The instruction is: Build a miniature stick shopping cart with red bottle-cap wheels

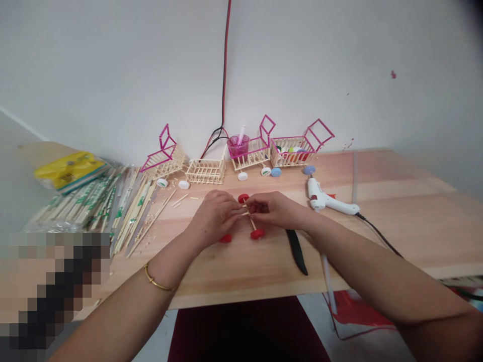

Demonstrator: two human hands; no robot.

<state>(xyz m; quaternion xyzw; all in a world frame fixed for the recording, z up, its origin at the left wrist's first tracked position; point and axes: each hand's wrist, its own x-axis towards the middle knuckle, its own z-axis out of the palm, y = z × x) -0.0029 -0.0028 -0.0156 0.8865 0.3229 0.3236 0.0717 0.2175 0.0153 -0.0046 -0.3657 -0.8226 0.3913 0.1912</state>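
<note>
Both hands close over a small wheeled frame of wooden sticks, with red round wheels [257, 234] on its stick axle [252, 224]. My left hand [219, 213], a gold bangle on its wrist, pinches the sticks from the left and hides part of the frame. Opposite it, my right hand [269, 208] has its fingertips closed on the same sticks. Another red wheel [225, 239] shows beneath my left hand. Just right of the hands lies a dark, long-handled tool [298, 252], partly covered by my right forearm.
Stick-built carts [165, 163] with pink-topped rims line the wall, beside an unpainted basket [206, 172]. One cart holds a cup of purple paint [238, 147]. A white glue gun [328, 198] lies right. Packaged chopsticks [90, 198] and a yellow bag [70, 168] crowd the left.
</note>
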